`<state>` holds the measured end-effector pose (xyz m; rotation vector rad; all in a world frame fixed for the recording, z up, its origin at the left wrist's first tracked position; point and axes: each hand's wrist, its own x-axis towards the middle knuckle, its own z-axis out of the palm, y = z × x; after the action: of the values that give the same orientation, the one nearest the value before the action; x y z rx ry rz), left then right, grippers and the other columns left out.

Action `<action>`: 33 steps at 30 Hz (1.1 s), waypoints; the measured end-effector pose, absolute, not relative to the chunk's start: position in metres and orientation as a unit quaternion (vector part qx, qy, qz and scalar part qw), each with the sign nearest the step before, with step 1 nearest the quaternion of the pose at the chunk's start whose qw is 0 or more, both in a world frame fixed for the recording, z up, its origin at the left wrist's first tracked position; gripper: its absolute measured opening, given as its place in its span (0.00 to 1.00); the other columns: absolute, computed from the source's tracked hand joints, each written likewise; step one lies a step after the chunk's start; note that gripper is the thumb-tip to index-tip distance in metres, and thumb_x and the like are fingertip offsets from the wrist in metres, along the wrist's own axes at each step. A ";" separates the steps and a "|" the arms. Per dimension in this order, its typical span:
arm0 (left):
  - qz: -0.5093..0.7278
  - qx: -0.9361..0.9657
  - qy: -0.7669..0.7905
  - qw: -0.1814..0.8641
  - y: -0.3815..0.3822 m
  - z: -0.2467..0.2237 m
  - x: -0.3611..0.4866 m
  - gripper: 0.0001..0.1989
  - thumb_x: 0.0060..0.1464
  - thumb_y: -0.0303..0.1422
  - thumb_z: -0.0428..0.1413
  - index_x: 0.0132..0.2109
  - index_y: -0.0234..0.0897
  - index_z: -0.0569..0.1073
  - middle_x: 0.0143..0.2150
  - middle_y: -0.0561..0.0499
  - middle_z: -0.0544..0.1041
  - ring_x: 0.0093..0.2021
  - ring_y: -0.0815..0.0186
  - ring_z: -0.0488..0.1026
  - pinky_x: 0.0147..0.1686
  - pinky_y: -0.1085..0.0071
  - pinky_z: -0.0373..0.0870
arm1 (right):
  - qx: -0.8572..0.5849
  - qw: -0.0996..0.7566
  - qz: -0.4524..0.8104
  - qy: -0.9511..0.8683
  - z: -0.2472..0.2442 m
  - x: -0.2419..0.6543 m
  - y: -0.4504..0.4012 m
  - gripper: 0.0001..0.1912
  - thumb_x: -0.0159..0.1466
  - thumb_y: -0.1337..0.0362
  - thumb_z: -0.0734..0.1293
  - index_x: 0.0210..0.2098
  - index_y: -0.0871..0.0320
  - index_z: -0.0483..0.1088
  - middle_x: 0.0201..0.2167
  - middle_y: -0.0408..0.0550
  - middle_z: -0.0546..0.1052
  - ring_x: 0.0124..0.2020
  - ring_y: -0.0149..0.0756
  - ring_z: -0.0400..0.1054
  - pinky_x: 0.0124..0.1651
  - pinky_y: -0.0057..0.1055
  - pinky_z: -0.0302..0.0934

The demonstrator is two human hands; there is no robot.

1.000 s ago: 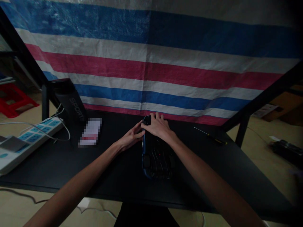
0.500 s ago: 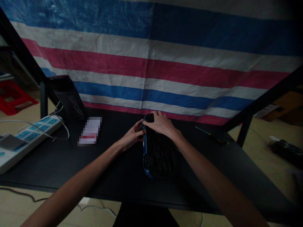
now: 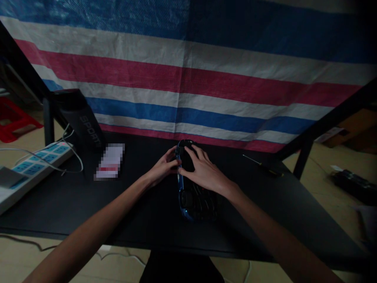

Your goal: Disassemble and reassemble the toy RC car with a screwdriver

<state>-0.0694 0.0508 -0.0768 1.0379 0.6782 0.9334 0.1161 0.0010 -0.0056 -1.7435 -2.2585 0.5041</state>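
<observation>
A blue toy car [image 3: 203,204] lies upside down on the black table, its dark underside and wheels facing up. At its far left side is my left hand [image 3: 163,167], fingers bent against the blue edge and steadying the car. My right hand [image 3: 206,169] lies over the underside with its fingers spread, the thumb by the left edge and the fingertips toward the far end. Part of the underside is hidden beneath this hand. To the right, a screwdriver [image 3: 266,168] with a dark and yellow handle rests on the table.
On the left of the table [image 3: 141,220] stand a dark bottle marked SPORT [image 3: 84,118] and a white power strip [image 3: 38,169] with cables. A blurred-out phone-like rectangle [image 3: 110,161] lies beside them. A striped plastic sheet [image 3: 182,78] hangs behind the table.
My right hand has slid back toward me from the car's far end, and its fingers have spread, uncovering that end. My left hand stays at the car's side. The view has shifted slightly.
</observation>
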 end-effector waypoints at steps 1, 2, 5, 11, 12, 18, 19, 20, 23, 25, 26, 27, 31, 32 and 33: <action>0.424 0.471 0.309 0.709 0.050 -0.076 -0.069 0.39 0.54 0.29 0.65 0.70 0.47 0.62 0.70 0.40 0.66 0.65 0.50 0.68 0.57 0.53 0.73 | -0.592 0.126 0.174 -0.777 -0.006 0.117 0.002 0.46 0.66 0.41 0.63 0.77 0.51 0.47 0.79 0.56 0.45 0.77 0.59 0.42 0.68 0.62 0.57; 0.427 0.475 0.312 0.704 0.049 -0.075 -0.068 0.39 0.54 0.29 0.65 0.70 0.46 0.62 0.69 0.40 0.66 0.64 0.50 0.68 0.56 0.53 0.73 | -0.586 0.130 0.175 -0.780 -0.006 0.119 0.004 0.46 0.66 0.42 0.64 0.77 0.51 0.48 0.78 0.56 0.46 0.77 0.59 0.43 0.69 0.60 0.56; 0.436 0.483 0.317 0.690 0.046 -0.073 -0.065 0.38 0.53 0.30 0.65 0.69 0.45 0.63 0.68 0.40 0.68 0.63 0.50 0.68 0.54 0.54 0.74 | -0.572 0.141 0.181 -0.787 -0.004 0.124 0.008 0.45 0.65 0.43 0.65 0.76 0.51 0.51 0.78 0.56 0.49 0.76 0.59 0.46 0.69 0.59 0.56; 0.435 0.488 0.323 0.685 0.048 -0.075 -0.066 0.38 0.53 0.31 0.65 0.69 0.44 0.63 0.67 0.40 0.68 0.59 0.52 0.71 0.50 0.58 0.76 | -0.561 0.204 0.201 -0.776 0.012 0.137 0.009 0.39 0.66 0.48 0.67 0.72 0.52 0.58 0.71 0.54 0.64 0.68 0.57 0.64 0.68 0.57 0.60; 0.435 0.487 0.324 0.685 0.048 -0.075 -0.067 0.38 0.53 0.31 0.65 0.70 0.44 0.63 0.67 0.39 0.68 0.59 0.52 0.71 0.49 0.58 0.76 | -0.559 0.217 0.210 -0.773 0.016 0.141 0.009 0.37 0.66 0.49 0.67 0.71 0.52 0.60 0.70 0.54 0.67 0.66 0.56 0.66 0.68 0.56 0.61; 0.426 0.492 0.319 0.689 0.047 -0.070 -0.069 0.36 0.56 0.32 0.65 0.69 0.45 0.64 0.67 0.40 0.69 0.59 0.53 0.72 0.51 0.55 0.75 | -0.546 0.264 0.281 -0.743 0.038 0.175 0.004 0.24 0.68 0.53 0.67 0.61 0.53 0.74 0.60 0.54 0.79 0.56 0.52 0.76 0.59 0.51 0.69; 0.425 0.493 0.316 0.690 0.047 -0.069 -0.069 0.35 0.56 0.32 0.65 0.69 0.45 0.65 0.67 0.40 0.69 0.59 0.53 0.72 0.51 0.54 0.75 | -0.549 0.274 0.284 -0.736 0.040 0.181 0.004 0.23 0.68 0.53 0.68 0.60 0.52 0.75 0.59 0.53 0.79 0.54 0.52 0.77 0.58 0.51 0.69; 0.425 0.492 0.316 0.691 0.047 -0.069 -0.069 0.35 0.56 0.32 0.65 0.69 0.45 0.65 0.67 0.40 0.69 0.59 0.53 0.72 0.51 0.54 0.75 | -0.551 0.283 0.287 -0.731 0.041 0.187 0.004 0.22 0.68 0.53 0.68 0.58 0.51 0.77 0.57 0.51 0.80 0.53 0.51 0.78 0.57 0.50 0.70; 0.424 0.484 0.328 0.692 0.048 -0.070 -0.069 0.35 0.57 0.32 0.65 0.69 0.46 0.64 0.68 0.41 0.67 0.58 0.53 0.72 0.51 0.55 0.76 | -0.555 0.315 0.298 -0.710 0.040 0.204 0.006 0.18 0.67 0.57 0.67 0.54 0.48 0.80 0.51 0.47 0.84 0.49 0.50 0.79 0.57 0.49 0.69; 0.422 0.480 0.334 0.693 0.050 -0.072 -0.070 0.35 0.57 0.32 0.65 0.70 0.46 0.64 0.69 0.41 0.67 0.58 0.54 0.72 0.50 0.56 0.76 | -0.562 0.328 0.318 -0.689 0.036 0.216 0.008 0.17 0.67 0.59 0.67 0.53 0.48 0.81 0.47 0.46 0.85 0.45 0.48 0.80 0.56 0.47 0.69; 0.419 0.480 0.334 0.694 0.051 -0.073 -0.070 0.35 0.58 0.32 0.64 0.70 0.46 0.63 0.69 0.41 0.67 0.58 0.54 0.73 0.50 0.56 0.76 | -0.567 0.331 0.333 -0.677 0.034 0.222 0.009 0.18 0.66 0.60 0.66 0.53 0.49 0.81 0.46 0.46 0.85 0.42 0.47 0.80 0.55 0.46 0.70; 0.418 0.480 0.333 0.696 0.052 -0.074 -0.071 0.35 0.58 0.32 0.64 0.70 0.47 0.63 0.69 0.42 0.67 0.58 0.54 0.72 0.51 0.56 0.76 | -0.570 0.331 0.353 -0.664 0.030 0.228 0.010 0.18 0.66 0.60 0.66 0.53 0.50 0.80 0.46 0.46 0.85 0.40 0.45 0.80 0.54 0.44 0.70; 0.411 0.480 0.338 0.697 0.054 -0.074 -0.072 0.36 0.57 0.32 0.64 0.70 0.48 0.63 0.69 0.42 0.67 0.60 0.53 0.72 0.52 0.55 0.76 | -0.579 0.343 0.437 -0.597 0.010 0.252 0.010 0.21 0.67 0.56 0.68 0.59 0.50 0.77 0.50 0.45 0.84 0.48 0.45 0.80 0.52 0.40 0.72; 0.409 0.479 0.342 0.697 0.055 -0.074 -0.073 0.36 0.57 0.32 0.64 0.70 0.48 0.63 0.69 0.43 0.67 0.60 0.53 0.72 0.52 0.55 0.76 | -0.583 0.350 0.450 -0.578 0.004 0.256 0.009 0.22 0.67 0.54 0.68 0.59 0.49 0.76 0.51 0.44 0.84 0.51 0.46 0.79 0.52 0.40 0.73; 0.408 0.477 0.344 0.698 0.055 -0.073 -0.073 0.37 0.57 0.32 0.64 0.70 0.48 0.63 0.70 0.43 0.67 0.61 0.52 0.71 0.52 0.55 0.76 | -0.587 0.359 0.460 -0.562 -0.003 0.259 0.008 0.23 0.67 0.53 0.69 0.60 0.48 0.76 0.53 0.44 0.83 0.53 0.47 0.78 0.53 0.40 0.73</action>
<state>-0.0733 0.0551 -0.0731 1.0644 0.7678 0.9106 0.2593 0.0075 -0.0032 -1.5133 -1.4498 1.1862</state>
